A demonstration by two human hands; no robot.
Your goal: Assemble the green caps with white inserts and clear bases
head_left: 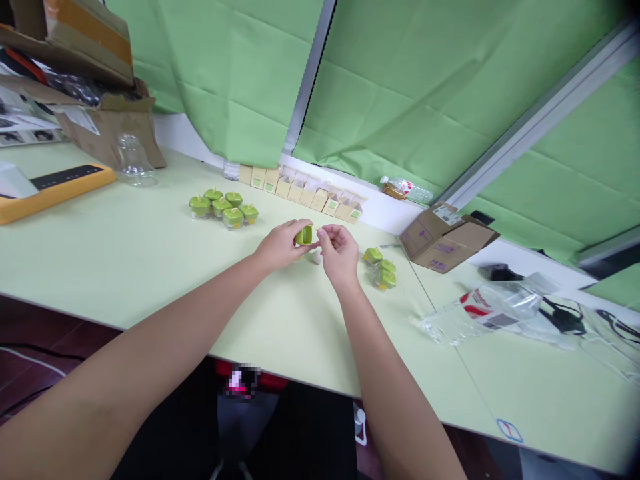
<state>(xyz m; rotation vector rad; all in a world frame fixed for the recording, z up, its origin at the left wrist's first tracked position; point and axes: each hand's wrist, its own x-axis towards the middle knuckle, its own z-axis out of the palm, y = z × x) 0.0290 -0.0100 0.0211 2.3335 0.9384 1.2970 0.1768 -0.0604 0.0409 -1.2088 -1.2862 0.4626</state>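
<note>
Above the middle of the table, my left hand [286, 245] holds a small green lid [304, 235] between thumb and fingers, its hollow side turned towards my right. Close beside it, my right hand [340, 253] is closed in a pinch at a thin, pale yellowish piece by the lid; what this piece is I cannot make out. A small whitish object [317, 257] shows below, between the hands, partly hidden. To the left stand several small clear containers with green lids [221, 207]. More green-lidded containers [385, 275] are grouped just right of my right hand.
A row of small cardboard boxes [300, 190] lines the back edge, with a bottle [406, 189] on the ledge. A larger carton [445, 239] and a big clear plastic bottle [480, 310] lie right. A clear vessel [135, 163] and a yellow-edged device [65, 190] are left.
</note>
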